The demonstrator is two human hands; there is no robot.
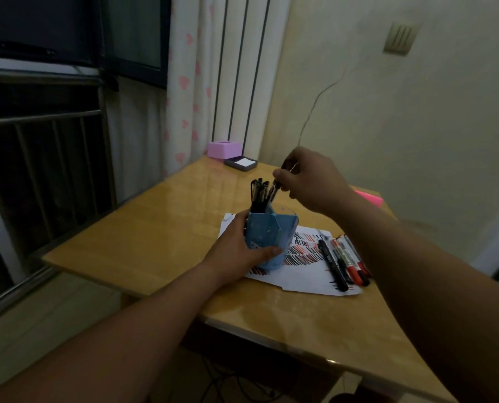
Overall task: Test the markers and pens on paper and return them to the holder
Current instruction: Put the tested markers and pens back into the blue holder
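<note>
Pen (274, 189) in right hand (312, 181) — blurry, lower end in holder (271, 237)

L hand (236, 245): low, fingers curled, gripping | R hand (312, 178): raised, pinching

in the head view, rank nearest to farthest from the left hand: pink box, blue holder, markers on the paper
1. blue holder: gripped by the left hand.
2. markers: on the paper, to its right.
3. pink box: far corner of the table.
</note>
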